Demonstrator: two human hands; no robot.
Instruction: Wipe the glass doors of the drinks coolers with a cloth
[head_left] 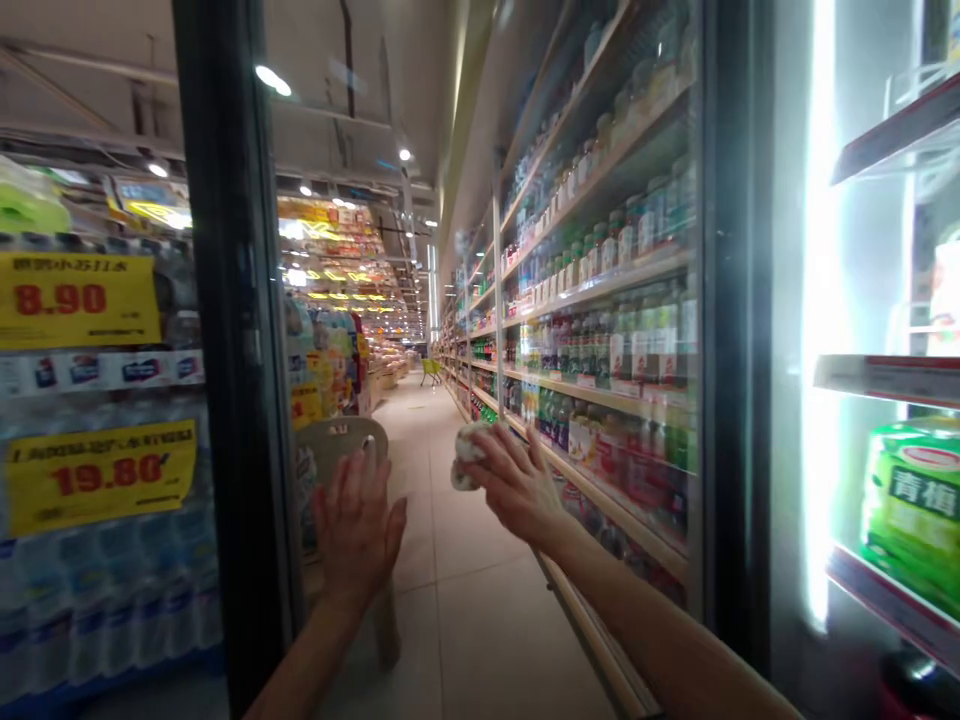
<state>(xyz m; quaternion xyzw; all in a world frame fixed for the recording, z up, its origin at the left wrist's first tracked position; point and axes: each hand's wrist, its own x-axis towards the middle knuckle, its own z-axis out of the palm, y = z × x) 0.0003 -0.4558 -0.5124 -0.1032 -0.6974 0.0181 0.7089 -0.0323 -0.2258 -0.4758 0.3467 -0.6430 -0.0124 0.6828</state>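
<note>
A glass door with a dark frame (225, 400) stands in front of me, and shelves and an aisle show in its pane. My left hand (356, 525) is raised at the pane, fingers stretched upward and palm turned to the glass; it appears to rest on it. Nothing is in that hand. To its right, my right hand (525, 490) holds a crumpled whitish cloth (466, 460) under its fingers, at the glass. Part of the cloth is covered by the fingers.
Packed water bottles (97, 590) with yellow price signs (97, 475) stand at left. A beige chair back (315, 440) shows behind my left hand. At right are lit cooler shelves (885, 375) with a green package (911, 520). Bottle shelves (600, 395) line the aisle floor (480, 620).
</note>
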